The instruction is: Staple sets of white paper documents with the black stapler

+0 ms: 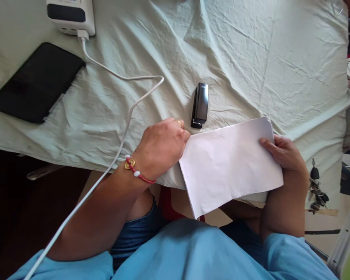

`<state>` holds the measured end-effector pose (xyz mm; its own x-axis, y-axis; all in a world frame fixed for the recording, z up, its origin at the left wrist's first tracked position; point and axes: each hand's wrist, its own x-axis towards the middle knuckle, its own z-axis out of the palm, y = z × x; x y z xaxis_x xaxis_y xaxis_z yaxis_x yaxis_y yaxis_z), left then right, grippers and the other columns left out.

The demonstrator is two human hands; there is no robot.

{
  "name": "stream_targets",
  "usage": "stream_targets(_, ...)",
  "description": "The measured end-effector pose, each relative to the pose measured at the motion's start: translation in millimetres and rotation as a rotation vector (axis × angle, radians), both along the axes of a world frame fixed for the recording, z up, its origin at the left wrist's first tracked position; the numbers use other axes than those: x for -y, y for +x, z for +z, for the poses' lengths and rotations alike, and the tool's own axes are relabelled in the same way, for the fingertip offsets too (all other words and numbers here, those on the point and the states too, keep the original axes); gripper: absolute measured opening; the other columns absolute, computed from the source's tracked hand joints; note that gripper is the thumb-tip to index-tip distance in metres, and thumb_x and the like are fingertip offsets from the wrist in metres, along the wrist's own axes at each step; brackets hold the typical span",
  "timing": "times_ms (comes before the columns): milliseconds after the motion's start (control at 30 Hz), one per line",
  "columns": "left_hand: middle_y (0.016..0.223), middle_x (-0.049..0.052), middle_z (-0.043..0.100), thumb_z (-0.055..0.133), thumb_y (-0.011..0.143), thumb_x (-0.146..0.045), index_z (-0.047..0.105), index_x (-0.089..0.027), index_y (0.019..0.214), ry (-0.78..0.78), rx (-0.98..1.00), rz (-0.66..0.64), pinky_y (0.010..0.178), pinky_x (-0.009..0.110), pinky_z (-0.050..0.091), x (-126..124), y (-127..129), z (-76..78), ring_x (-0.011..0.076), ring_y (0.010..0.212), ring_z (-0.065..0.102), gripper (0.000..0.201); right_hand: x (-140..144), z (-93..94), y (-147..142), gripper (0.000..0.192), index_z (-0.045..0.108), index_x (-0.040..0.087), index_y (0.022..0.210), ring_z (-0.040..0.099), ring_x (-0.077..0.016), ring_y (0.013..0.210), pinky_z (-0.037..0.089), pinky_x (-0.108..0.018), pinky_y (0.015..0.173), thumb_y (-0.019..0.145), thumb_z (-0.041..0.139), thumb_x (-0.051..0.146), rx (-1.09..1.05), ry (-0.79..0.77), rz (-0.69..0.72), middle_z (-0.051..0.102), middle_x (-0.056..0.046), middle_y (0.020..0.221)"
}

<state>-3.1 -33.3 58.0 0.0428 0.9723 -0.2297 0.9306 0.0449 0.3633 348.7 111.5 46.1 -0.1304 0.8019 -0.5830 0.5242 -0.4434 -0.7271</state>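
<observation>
Table [251, 50], draped in pale green wrinkled cloth, near edge runs below our hands; wide bare cloth toward far and right side. White folded paper sheet [230, 165] overhangs near table edge, lower corner off table. Our left hand [161, 149] closed, pinching sheet's left edge; our right hand [282, 153] gripping sheet's right edge, thumb on top. Small black stapler [200, 104] just beyond sheet, near left hand. White charging cable [125, 112] passes left of left hand.

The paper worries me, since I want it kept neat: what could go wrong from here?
The paper hangs past the table edge, held only at its two sides by the left hand and right hand, so it might sag or crease. The white cable runs beside the left wrist and could snag.
</observation>
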Motion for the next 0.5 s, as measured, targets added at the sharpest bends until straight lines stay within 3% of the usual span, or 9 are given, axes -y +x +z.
stream_targets(300,0.091,0.007,0.076,0.055,0.097,-0.022,0.077,-0.021,0.081,0.143,-0.042,0.035,0.061,0.030,0.045,4,-5,-9.2,0.0207,0.077,0.066,0.028,-3,-3.1,6,0.052,0.082,0.021,0.096,0.068,-0.0200,0.056,0.055,-0.027,0.045,0.070,0.097,0.063,-0.005,0.017,0.037,0.080,-0.005,0.077)
stream_targets(500,0.099,0.006,0.078,0.061,0.093,-0.020,0.082,-0.024,0.088,0.111,0.065,0.100,0.071,0.033,0.051,-2,-13,-15.3,0.0224,0.085,0.070,0.021,0,-2.7,3,0.049,0.083,0.021,0.094,0.068,-0.0197,0.059,0.056,-0.027,0.048,0.068,0.098,0.060,-0.038,0.046,0.014,0.079,-0.004,0.076)
